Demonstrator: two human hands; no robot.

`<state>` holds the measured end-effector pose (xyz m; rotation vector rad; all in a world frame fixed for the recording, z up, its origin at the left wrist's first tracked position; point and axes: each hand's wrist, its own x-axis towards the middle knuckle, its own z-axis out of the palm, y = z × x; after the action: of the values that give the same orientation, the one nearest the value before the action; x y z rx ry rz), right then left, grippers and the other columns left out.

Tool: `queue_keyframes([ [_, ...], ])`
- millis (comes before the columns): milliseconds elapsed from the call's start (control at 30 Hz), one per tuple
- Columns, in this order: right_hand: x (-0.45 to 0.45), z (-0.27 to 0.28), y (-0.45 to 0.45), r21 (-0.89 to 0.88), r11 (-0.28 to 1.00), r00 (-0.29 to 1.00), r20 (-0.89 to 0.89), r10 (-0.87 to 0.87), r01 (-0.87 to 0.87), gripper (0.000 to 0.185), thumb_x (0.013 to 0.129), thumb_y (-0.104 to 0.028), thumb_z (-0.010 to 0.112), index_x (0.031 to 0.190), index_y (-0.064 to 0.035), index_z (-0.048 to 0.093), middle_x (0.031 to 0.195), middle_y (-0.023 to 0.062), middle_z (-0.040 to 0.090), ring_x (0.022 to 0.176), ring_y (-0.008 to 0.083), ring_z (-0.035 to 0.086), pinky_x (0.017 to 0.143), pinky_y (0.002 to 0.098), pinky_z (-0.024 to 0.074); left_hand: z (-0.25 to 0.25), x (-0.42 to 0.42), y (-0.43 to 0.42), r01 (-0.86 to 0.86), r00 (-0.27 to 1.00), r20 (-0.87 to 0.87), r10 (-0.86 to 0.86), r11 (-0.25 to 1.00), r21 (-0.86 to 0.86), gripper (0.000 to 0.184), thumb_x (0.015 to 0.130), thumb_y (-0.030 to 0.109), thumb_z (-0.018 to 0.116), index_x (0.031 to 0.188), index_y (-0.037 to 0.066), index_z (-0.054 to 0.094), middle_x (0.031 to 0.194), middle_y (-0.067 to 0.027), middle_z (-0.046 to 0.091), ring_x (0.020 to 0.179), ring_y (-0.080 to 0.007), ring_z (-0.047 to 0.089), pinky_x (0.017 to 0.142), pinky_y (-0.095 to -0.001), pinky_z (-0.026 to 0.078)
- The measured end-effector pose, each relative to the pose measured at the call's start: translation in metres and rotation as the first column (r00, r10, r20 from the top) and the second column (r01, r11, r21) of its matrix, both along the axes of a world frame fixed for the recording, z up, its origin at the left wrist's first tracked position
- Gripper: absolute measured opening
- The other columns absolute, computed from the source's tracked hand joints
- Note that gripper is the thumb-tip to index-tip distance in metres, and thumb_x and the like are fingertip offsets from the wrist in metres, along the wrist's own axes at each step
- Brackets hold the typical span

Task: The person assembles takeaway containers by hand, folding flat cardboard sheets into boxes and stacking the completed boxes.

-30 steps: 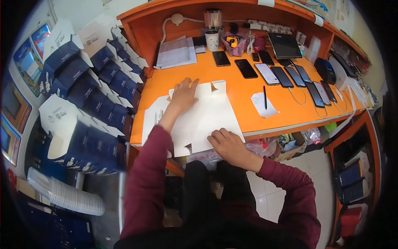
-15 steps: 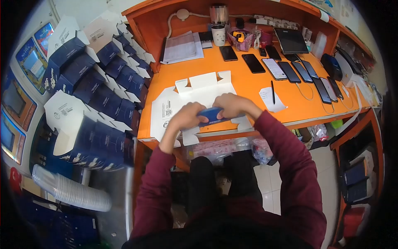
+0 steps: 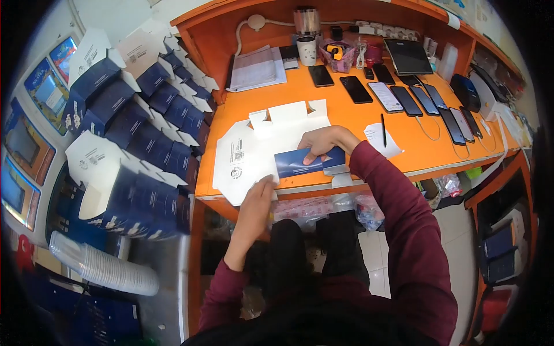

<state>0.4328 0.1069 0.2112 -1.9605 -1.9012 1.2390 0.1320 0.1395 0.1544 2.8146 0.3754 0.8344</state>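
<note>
A die-cut cardboard box blank (image 3: 234,155) lies at the front of the orange desk, white inside with print on its left end. One of its dark blue panels is folded over and faces up at the front. My right hand (image 3: 323,143) grips this panel, thumb on the blue face and the other fingers curled at its back edge. At the blank's front left, my left hand (image 3: 258,199) has its fingers pressed together at the edge beside a small white flap, which it partly hides.
Formed blue-and-white boxes (image 3: 138,196) are stacked on the left, above a row of nested clear plastic cups (image 3: 109,268). Several phones (image 3: 407,101), some on cables, lie on the desk's right half near a pen (image 3: 383,130) on paper. Stacked papers (image 3: 257,68) and a cup (image 3: 306,51) stand behind.
Both hands were at the blue panel's edge, bending it up. Now the panel lies folded over, my left hand has moved down and left, and my right hand presses on the panel.
</note>
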Motion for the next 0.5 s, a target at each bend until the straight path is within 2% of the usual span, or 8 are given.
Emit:
queue_keyframes([
  [67,-0.002,0.003,-0.003,0.024,0.999,1.000,0.006,0.021,-0.021,0.026,0.090,-0.015,0.074,0.111,0.0006,0.071,0.082,0.0038,0.069,0.067,0.0124,0.059,0.057,0.0289,0.0497,0.013,0.001,0.010,0.028,0.999,-0.037,-0.032,0.995,-0.096,0.032,0.090,0.001,0.064,0.122,0.000,0.061,0.117,-0.0205,0.069,0.106,-0.0404,0.067,0.091,-0.0437,0.055],
  [100,-0.003,0.005,-0.006,0.043,0.998,0.999,0.009,0.037,-0.037,0.026,0.090,-0.014,0.074,0.111,0.0009,0.071,0.083,0.0042,0.069,0.068,0.0130,0.059,0.059,0.0298,0.0501,0.025,0.006,0.016,-0.039,0.993,-0.116,0.016,0.978,-0.203,0.026,0.089,0.007,0.070,0.114,0.001,0.065,0.114,-0.0181,0.071,0.109,-0.0343,0.069,0.088,-0.0423,0.055],
  [200,-0.007,0.003,-0.009,0.101,0.992,0.995,0.077,0.067,-0.075,0.027,0.089,-0.010,0.074,0.113,0.0023,0.070,0.086,0.0064,0.071,0.072,0.0171,0.063,0.065,0.0333,0.0517,0.045,0.022,0.067,0.013,0.975,-0.198,-0.106,0.908,-0.418,0.033,0.085,0.018,0.079,0.111,0.003,0.066,0.100,-0.0163,0.073,0.099,-0.0309,0.071,0.080,-0.0398,0.054],
  [267,-0.008,0.004,-0.008,0.119,0.988,0.990,0.115,0.086,-0.100,0.028,0.089,-0.010,0.074,0.113,0.0025,0.071,0.087,0.0077,0.072,0.075,0.0185,0.066,0.066,0.0337,0.0524,0.050,0.037,0.092,-0.097,0.959,-0.282,0.012,0.952,-0.291,0.039,0.080,0.028,0.086,0.107,0.006,0.068,0.100,-0.0147,0.070,0.094,-0.0281,0.067,0.079,-0.0350,0.052],
  [367,-0.008,0.009,-0.002,0.072,0.990,0.986,0.124,0.110,-0.120,0.030,0.088,-0.010,0.074,0.115,0.0021,0.071,0.089,0.0095,0.073,0.076,0.0201,0.067,0.067,0.0343,0.0535,0.035,0.056,0.122,-0.213,0.905,-0.412,0.101,0.948,-0.235,0.049,0.076,0.034,0.090,0.109,0.007,0.067,0.106,-0.0131,0.066,0.093,-0.0279,0.062,0.080,-0.0332,0.050],
  [467,-0.011,0.011,-0.004,0.033,0.997,0.994,0.090,0.060,-0.063,0.030,0.087,-0.011,0.074,0.114,0.0002,0.071,0.088,0.0101,0.073,0.076,0.0203,0.067,0.067,0.0352,0.0541,0.049,0.061,0.122,-0.300,0.839,-0.531,0.121,0.916,-0.265,0.060,0.074,0.040,0.091,0.118,0.009,0.064,0.118,-0.0144,0.062,0.106,-0.0291,0.060,0.086,-0.0352,0.050],
  [500,-0.014,0.013,-0.010,0.063,0.997,0.995,0.094,0.045,-0.051,0.030,0.086,-0.013,0.075,0.114,-0.0005,0.072,0.088,0.0110,0.074,0.076,0.0220,0.068,0.069,0.0361,0.0545,0.046,0.058,0.126,-0.137,0.902,-0.431,-0.023,0.932,-0.337,0.062,0.074,0.041,0.090,0.120,0.009,0.063,0.117,-0.0139,0.064,0.106,-0.0288,0.062,0.086,-0.0360,0.051],
])
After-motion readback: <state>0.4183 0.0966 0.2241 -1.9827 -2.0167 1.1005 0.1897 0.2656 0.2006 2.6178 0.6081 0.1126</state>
